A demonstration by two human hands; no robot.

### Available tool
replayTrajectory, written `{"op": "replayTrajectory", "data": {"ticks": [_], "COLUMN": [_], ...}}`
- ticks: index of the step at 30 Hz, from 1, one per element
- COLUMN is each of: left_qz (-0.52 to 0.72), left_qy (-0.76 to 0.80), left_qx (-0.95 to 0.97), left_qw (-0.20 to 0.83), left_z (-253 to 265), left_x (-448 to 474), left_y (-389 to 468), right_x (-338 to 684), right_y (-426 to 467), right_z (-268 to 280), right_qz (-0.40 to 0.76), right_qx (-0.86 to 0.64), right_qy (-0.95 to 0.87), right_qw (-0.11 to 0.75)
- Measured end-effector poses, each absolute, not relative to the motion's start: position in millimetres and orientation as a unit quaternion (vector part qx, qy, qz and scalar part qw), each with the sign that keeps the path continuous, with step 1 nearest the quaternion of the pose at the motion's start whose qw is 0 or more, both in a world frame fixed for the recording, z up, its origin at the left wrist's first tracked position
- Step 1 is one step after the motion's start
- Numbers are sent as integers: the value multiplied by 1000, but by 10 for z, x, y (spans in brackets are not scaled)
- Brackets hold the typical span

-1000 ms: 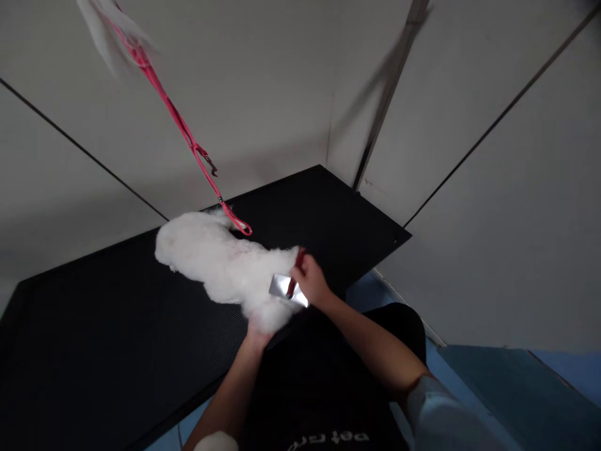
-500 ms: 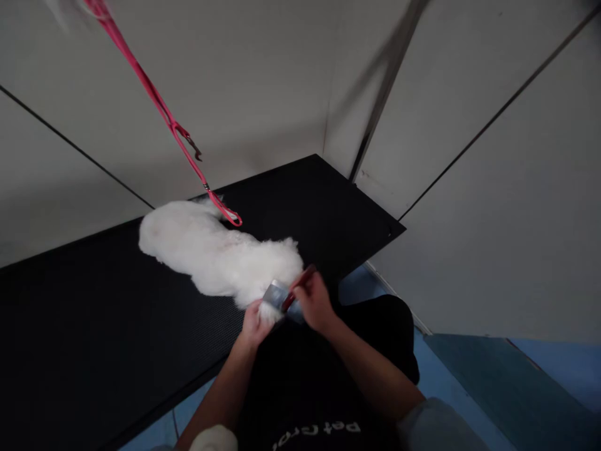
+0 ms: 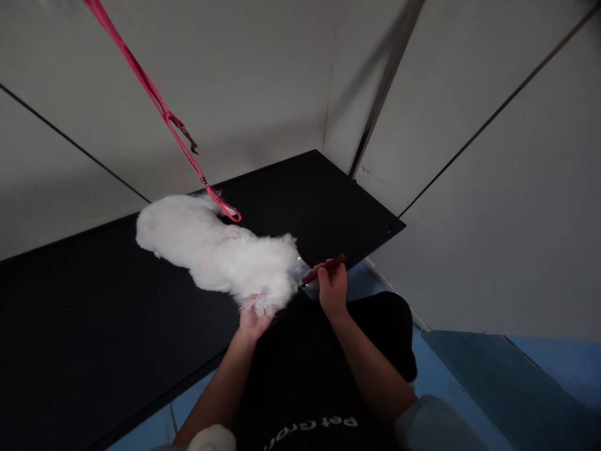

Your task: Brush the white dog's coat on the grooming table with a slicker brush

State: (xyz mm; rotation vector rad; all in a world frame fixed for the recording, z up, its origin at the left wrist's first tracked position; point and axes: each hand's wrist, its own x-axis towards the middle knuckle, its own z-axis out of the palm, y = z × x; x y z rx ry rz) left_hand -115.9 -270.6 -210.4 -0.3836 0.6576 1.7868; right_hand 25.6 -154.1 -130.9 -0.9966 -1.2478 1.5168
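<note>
A white, fluffy dog lies stretched across a black grooming table. At its near right end, my left hand holds a tufted part of its coat from below; fur hides some of the fingers, and whether a paw or an ear is inside cannot be made out. My right hand is closed round the dark red handle of a slicker brush. The brush's pale, flat head is just right of the dog's fur, at its edge.
A pink grooming loop with a small metal hook hangs from above, its lower end over the table behind the dog. Grey walls stand behind and to the right. Blue floor shows beyond the table's near edge.
My right hand and the brush have moved right and slightly up, away from the tuft by my left hand. My left hand has stayed nearly in place, and the dog lies as before.
</note>
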Motion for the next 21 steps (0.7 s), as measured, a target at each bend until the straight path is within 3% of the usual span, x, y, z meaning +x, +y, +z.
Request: {"op": "replayTrajectory", "data": {"ticks": [5,10,12,16,18,21], "left_qz": [758,752,746,709,676,647], "left_qy": [309,366,378,403,420,429], "left_qx": [-132,-105,-115,-100,-91,-83], "left_qw": [559,538,536,570,598,625], "left_z": [-2051,-2014,-2011,-1978,-1948,-1911], "left_x": [-1157,-1209,-1235,-1282,-1317,-1391], "left_y": [-2710,-2709,-2690,-2659,-2673,-2721], "right_x": [270,720,976,1114,928,600], "right_y": [-1475,-1352,-1434,-1772,-1911,-2090], "right_z": [-1328,-1445,-1425,-1253,-1201,-1281], "right_qz": [650,619,688,825,790,636], "right_qx": [-386,-445,-395,-171,-126,-224], "right_qy": [-548,-494,-502,-527,-599,-736], "right_qw": [358,418,346,110,45,58]}}
